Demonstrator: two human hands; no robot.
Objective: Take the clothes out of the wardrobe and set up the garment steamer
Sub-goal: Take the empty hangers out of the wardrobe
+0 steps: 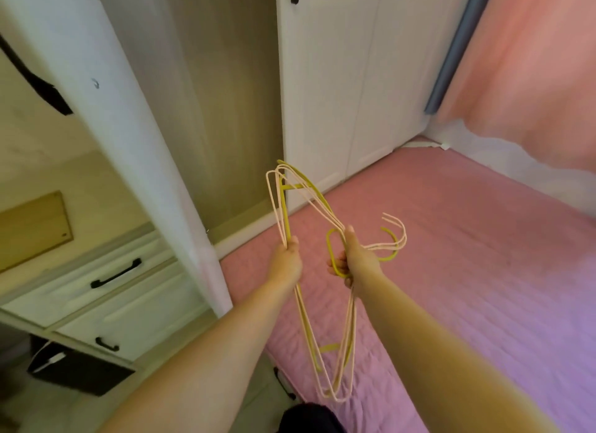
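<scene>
Hangers point(309, 206) fill the centre of the frame: one yellow, two or three cream. Your left hand point(288, 261) grips their bottom bars; your right hand point(354, 258) clasps the necks by the hooks, above the pink bed point(467, 271).

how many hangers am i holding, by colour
cream hangers: 2, going by the two cream hooks
yellow-green hangers: 1
total: 3, gripped together by the left hand and right hand
</scene>
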